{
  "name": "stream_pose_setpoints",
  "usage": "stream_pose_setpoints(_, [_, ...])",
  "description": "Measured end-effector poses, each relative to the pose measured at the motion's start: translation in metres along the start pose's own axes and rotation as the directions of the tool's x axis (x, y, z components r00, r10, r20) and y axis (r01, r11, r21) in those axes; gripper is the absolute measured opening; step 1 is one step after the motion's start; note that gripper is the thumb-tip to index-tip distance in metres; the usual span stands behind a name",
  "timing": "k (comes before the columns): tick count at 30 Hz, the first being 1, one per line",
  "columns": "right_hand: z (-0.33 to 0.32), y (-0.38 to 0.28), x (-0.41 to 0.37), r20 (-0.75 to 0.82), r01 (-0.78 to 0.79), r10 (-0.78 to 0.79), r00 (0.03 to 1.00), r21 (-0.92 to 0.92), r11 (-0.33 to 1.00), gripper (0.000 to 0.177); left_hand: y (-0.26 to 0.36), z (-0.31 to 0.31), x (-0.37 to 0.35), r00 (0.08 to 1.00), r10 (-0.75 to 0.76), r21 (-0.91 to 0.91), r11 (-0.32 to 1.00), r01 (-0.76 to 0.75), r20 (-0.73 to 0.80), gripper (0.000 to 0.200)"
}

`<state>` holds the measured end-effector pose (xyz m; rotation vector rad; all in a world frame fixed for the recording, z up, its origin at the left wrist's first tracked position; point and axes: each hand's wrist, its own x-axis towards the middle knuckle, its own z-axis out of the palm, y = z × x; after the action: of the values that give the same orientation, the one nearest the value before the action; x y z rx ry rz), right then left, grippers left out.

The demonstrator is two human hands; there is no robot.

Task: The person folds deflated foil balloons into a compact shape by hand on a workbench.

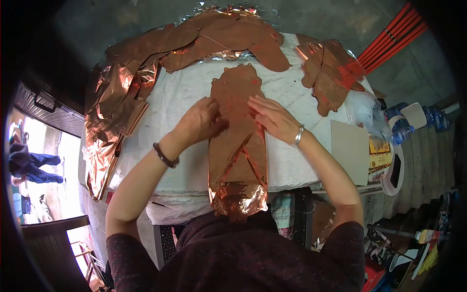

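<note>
The white-covered tabletop (299,100) in front of you carries everything at arm's reach. Along its far and left edges lies the large heap of copper foil (214,36), probably set aside there to leave your middle free. The long foil piece (236,92) lies lengthwise between your hands, its near end over the tabletop's near edge towards your torso, presumably so both sides are equally reachable. The smaller heap of foil (332,73) sits far right, with the grey board (349,152) nearer you. Your right hand (275,116) rests on the piece's right edge, fingers extended and gripping nothing, seemingly to flatten it. Your left hand (202,118) is at the left edge, fingers bent; whether they pinch the foil you cannot tell.

Count: one tabletop; two heaps, their overlapping sheets uncountable; one long piece; one board; two hands; two bracelets, one dark (164,156), one silver (299,135).
</note>
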<state>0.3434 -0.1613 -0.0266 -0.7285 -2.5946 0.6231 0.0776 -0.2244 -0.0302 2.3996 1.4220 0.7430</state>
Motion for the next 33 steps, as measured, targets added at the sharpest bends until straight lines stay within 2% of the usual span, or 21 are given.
stream_pose_setpoints(1, [-0.001,-0.003,-0.008,-0.002,-0.006,0.006,1.000,0.001,1.000,0.042,-0.004,0.003,0.005,0.996,-0.091,-0.037,0.995,0.092,0.017,0.037])
stream_pose_setpoints(2, [-0.004,-0.006,-0.017,-0.023,0.025,-0.025,0.999,-0.019,1.000,0.039,-0.005,0.004,0.010,0.996,-0.086,-0.040,0.995,0.086,0.020,0.037])
stream_pose_setpoints(4, [-0.007,-0.009,-0.036,-0.038,0.050,-0.052,0.998,-0.044,0.998,0.036,-0.008,0.008,0.019,0.986,0.111,0.112,0.989,-0.098,-0.122,0.021])
stream_pose_setpoints(5, [-0.006,-0.011,-0.044,-0.036,0.074,-0.075,0.997,-0.031,0.997,0.033,-0.008,0.007,0.024,0.986,0.109,0.108,0.990,-0.096,-0.125,0.021])
stream_pose_setpoints(6, [-0.005,-0.013,-0.049,-0.034,0.099,-0.099,0.994,-0.016,0.995,0.030,-0.008,0.004,0.028,0.989,0.135,0.091,0.987,-0.129,-0.065,0.020])
stream_pose_setpoints(8, [-0.007,-0.021,-0.054,-0.029,0.128,-0.129,0.991,-0.026,0.991,0.030,-0.010,0.004,0.033,0.988,0.157,0.073,0.985,-0.157,-0.004,0.021])
stream_pose_setpoints(10, [-0.009,-0.030,-0.056,-0.040,0.168,-0.170,0.985,-0.044,0.985,0.031,-0.015,0.009,0.039,0.922,0.361,0.046,0.933,-0.358,-0.137,0.033])
stream_pose_setpoints(11, [-0.010,-0.036,-0.054,-0.042,0.163,-0.165,0.985,-0.041,0.986,0.031,-0.019,0.013,0.040,0.923,0.362,0.043,0.932,-0.359,-0.133,0.033])
stream_pose_setpoints(13, [-0.007,-0.047,-0.049,-0.015,0.227,-0.228,0.974,-0.036,0.973,0.032,-0.027,0.022,0.039,0.956,0.294,0.001,0.956,-0.294,-0.015,0.046])
stream_pose_setpoints(14, [-0.001,-0.044,-0.048,0.036,0.250,-0.249,0.968,-0.026,0.968,0.038,-0.021,0.020,0.039,0.957,0.291,-0.005,0.957,-0.291,-0.008,0.046])
stream_pose_setpoints(16, [0.001,-0.042,-0.048,0.077,0.262,-0.257,0.963,-0.058,0.963,0.042,-0.012,0.014,0.040,0.977,0.185,-0.191,0.968,-0.163,0.106,0.048])
stream_pose_setpoints(17, [0.000,-0.043,-0.048,0.117,0.279,-0.267,0.956,-0.099,0.955,0.045,-0.015,0.017,0.039,0.977,0.182,-0.191,0.969,-0.159,0.110,0.048])
stream_pose_setpoints(20, [-0.004,-0.044,-0.056,0.170,0.228,-0.212,0.963,-0.084,0.970,0.050,-0.021,0.022,0.037,0.968,0.239,-0.105,0.967,-0.230,0.081,0.047])
stream_pose_setpoints(22, [-0.005,-0.056,-0.059,0.184,0.242,-0.224,0.957,-0.082,0.967,0.051,-0.020,0.023,0.034,0.942,0.283,0.089,0.949,-0.302,0.179,0.053])
stream_pose_setpoints(25, [-0.003,-0.085,-0.063,0.226,0.245,-0.219,0.949,-0.095,0.965,0.055,-0.018,0.024,0.032,0.939,0.227,0.162,0.948,-0.273,0.258,0.063])
stream_pose_setpoints(28, [0.015,-0.123,-0.083,0.099,-0.039,0.072,0.992,-0.300,0.953,0.061,-0.021,0.028,0.032,0.940,0.246,0.233,0.925,-0.301,0.237,0.066])
stream_pose_setpoints(29, [0.020,-0.137,-0.089,0.099,-0.040,0.073,0.992,-0.302,0.953,0.061,-0.022,0.028,0.032,0.940,0.248,0.232,0.925,-0.302,0.236,0.066])
stream_pose_setpoints(31, [0.026,-0.163,-0.097,0.066,-0.207,0.238,0.969,-0.311,0.927,0.064,-0.021,0.030,0.031,0.946,0.243,0.233,0.928,-0.292,0.216,0.066])
stream_pose_setpoints(33, [0.033,-0.172,-0.099,0.045,-0.253,0.278,0.960,-0.295,0.921,0.067,-0.020,0.029,0.031,0.948,0.248,0.227,0.929,-0.291,0.200,0.065])
